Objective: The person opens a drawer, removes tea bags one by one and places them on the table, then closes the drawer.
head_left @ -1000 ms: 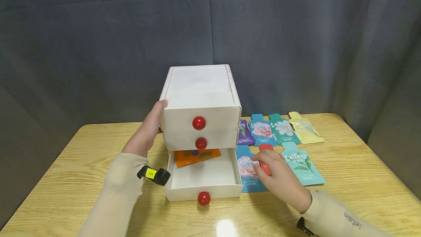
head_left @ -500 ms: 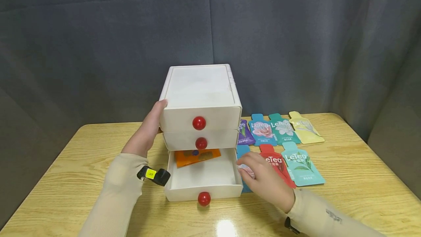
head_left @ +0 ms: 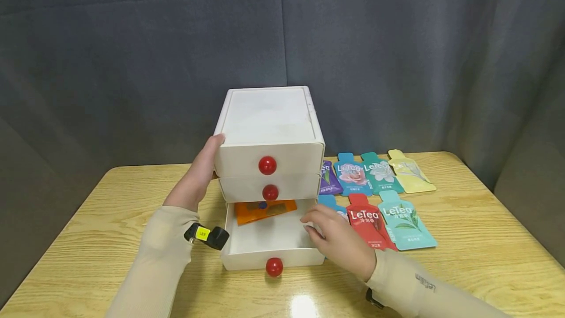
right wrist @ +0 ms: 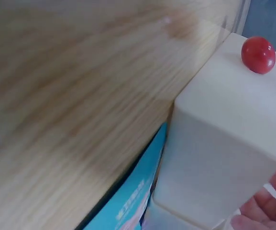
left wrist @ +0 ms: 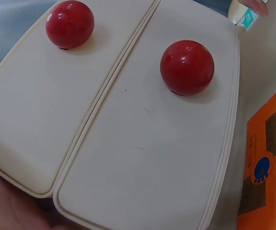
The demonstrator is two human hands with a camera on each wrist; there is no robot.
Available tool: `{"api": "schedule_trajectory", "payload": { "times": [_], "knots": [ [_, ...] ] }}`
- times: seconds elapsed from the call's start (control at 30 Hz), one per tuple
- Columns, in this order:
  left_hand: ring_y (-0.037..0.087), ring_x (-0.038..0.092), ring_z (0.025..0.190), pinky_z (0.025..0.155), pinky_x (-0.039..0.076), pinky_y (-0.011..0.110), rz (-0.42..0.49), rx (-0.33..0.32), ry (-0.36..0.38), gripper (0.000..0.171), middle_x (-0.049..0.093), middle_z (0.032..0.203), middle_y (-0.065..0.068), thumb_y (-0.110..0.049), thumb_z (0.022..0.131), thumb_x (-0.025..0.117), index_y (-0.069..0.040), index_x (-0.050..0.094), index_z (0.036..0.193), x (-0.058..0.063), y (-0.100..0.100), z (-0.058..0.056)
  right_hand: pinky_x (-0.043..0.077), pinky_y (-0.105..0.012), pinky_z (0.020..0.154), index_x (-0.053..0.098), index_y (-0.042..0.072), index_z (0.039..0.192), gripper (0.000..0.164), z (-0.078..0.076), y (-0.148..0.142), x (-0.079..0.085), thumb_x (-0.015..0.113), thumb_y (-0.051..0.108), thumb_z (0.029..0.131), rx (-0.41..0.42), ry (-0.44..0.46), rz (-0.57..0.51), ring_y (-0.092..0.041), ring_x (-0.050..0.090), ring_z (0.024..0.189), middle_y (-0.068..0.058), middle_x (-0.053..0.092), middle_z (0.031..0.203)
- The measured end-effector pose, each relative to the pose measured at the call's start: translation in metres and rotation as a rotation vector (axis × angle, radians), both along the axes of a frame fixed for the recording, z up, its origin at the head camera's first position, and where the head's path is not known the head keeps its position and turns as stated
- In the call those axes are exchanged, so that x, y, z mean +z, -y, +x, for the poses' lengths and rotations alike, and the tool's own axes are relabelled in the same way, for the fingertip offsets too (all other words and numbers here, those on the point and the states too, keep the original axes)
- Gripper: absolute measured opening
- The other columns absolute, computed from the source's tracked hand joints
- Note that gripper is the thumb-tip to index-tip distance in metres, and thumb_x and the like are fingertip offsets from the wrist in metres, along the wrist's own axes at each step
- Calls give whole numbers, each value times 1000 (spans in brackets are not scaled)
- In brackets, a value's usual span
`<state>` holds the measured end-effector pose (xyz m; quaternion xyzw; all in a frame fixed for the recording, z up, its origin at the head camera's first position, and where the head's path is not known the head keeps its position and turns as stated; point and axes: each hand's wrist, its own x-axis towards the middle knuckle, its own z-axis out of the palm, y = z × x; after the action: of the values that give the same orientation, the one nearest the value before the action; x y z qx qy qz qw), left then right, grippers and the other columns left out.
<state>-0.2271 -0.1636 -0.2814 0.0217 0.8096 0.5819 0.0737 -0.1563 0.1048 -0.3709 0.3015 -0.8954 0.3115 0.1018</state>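
A white three-drawer cabinet point(head_left: 271, 114) with red knobs stands on the table, its bottom drawer point(head_left: 273, 237) pulled out. An orange packet point(head_left: 265, 211) lies toward the back of that drawer, also seen as a packet point(left wrist: 263, 167) in the left wrist view. My left hand point(head_left: 198, 173) rests against the cabinet's left side, thumb at the top front corner; its other fingers are hidden. Over the drawer's right wall hovers my right hand point(head_left: 342, 242), fingers loosely bent, nothing visible in them. It partly covers a blue tea pouch point(head_left: 328, 202) beside the drawer.
Right of the cabinet, a red pouch point(head_left: 368, 222) and a mint-green pouch point(head_left: 406, 222) lie in front. Behind them are purple point(head_left: 328, 180), blue point(head_left: 351, 175), dark green point(head_left: 380, 175) and yellow point(head_left: 410, 173) pouches. A grey curtain point(head_left: 176, 63) hangs behind the wooden table point(head_left: 101, 239).
My right hand has moved left from above the red pouch, across the blue pouch, to the drawer's right edge. The left hand and the cabinet have stayed put.
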Motion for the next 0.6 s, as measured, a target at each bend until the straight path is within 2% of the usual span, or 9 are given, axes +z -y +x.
{"api": "schedule_trajectory", "payload": {
  "times": [0.23,0.47,0.6],
  "knots": [
    [32,18,138,110,14,56,1,-3,5,77,19,153,14,-63,94,14,-15,17,154,-1,0,-1,52,-35,83,68,-3,100,14,-7,14,-2,65,-6,87,43,44,-4,-23,61,91,-8,64,100],
    [32,19,137,110,14,56,3,0,3,76,21,151,15,-62,94,15,-14,20,153,-1,0,-1,51,-40,85,67,-5,106,18,-18,29,-3,65,-1,88,61,215,16,-24,60,93,-11,64,103],
    [32,19,137,110,16,55,6,-1,1,76,21,151,15,-62,94,15,-14,20,153,-1,1,-1,49,-44,88,67,-5,110,22,-24,34,-1,66,3,89,66,264,66,-28,61,99,-14,66,107]
  ]
}}
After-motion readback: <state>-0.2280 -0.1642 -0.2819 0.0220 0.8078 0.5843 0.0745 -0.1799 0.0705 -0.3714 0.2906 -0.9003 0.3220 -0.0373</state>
